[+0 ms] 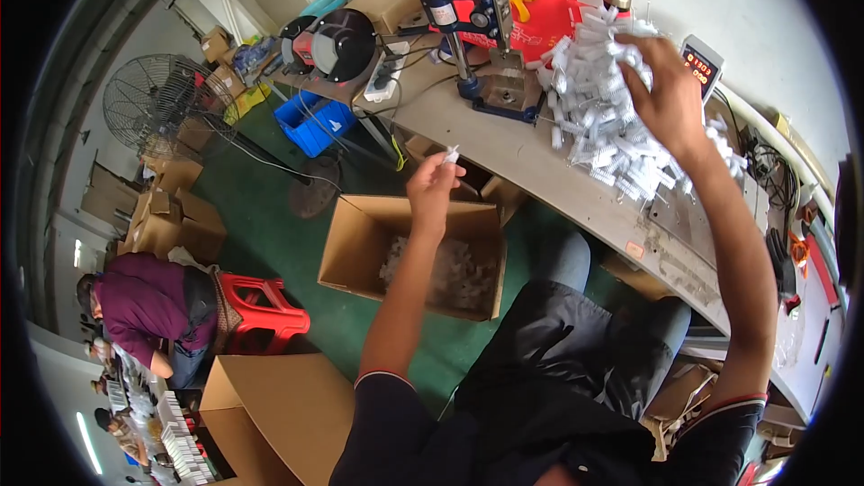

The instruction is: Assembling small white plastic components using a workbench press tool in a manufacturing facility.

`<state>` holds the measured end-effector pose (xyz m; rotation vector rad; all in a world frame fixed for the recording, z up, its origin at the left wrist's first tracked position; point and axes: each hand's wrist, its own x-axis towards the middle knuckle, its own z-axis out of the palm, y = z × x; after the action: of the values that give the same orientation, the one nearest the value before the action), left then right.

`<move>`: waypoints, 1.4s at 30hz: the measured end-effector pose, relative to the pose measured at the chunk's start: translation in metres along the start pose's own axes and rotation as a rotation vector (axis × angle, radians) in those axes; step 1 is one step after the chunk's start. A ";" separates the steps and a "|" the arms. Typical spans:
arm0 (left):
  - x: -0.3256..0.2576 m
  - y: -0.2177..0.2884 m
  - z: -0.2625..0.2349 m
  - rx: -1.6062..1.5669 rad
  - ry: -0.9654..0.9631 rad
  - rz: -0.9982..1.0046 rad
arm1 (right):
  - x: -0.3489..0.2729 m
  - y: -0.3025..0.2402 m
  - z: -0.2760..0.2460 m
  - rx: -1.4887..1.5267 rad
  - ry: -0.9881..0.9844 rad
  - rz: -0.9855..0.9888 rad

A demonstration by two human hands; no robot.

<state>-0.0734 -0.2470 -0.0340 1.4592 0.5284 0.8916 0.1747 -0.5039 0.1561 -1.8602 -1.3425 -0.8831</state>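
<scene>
My left hand pinches a small white plastic piece above the open cardboard box; my right hand rests spread on the white pile (grasp probably loose).

Two hands, three open cardboard boxes, one red stool, one fan

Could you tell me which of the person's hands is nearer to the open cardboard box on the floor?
Left. The left hand is directly above the cardboard box, pinching a small white piece. The right hand is far off on the white parts pile on the bench.
</scene>
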 end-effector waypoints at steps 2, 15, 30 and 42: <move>-0.015 0.004 -0.014 0.006 0.004 0.014 | -0.047 -0.019 -0.014 0.055 -0.068 0.022; -0.068 -0.170 -0.080 1.055 0.056 0.022 | -0.301 0.032 -0.094 -0.197 -0.013 0.696; -0.088 -0.012 0.231 0.525 -0.399 0.800 | -0.252 0.057 -0.019 -0.211 -0.095 0.631; -0.064 -0.049 0.262 0.550 -0.426 0.589 | -0.222 0.076 0.000 -0.178 -0.466 0.580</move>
<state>0.1036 -0.4528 -0.0730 2.3093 0.0005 0.8759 0.1938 -0.6348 -0.0377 -2.5155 -0.8874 -0.2806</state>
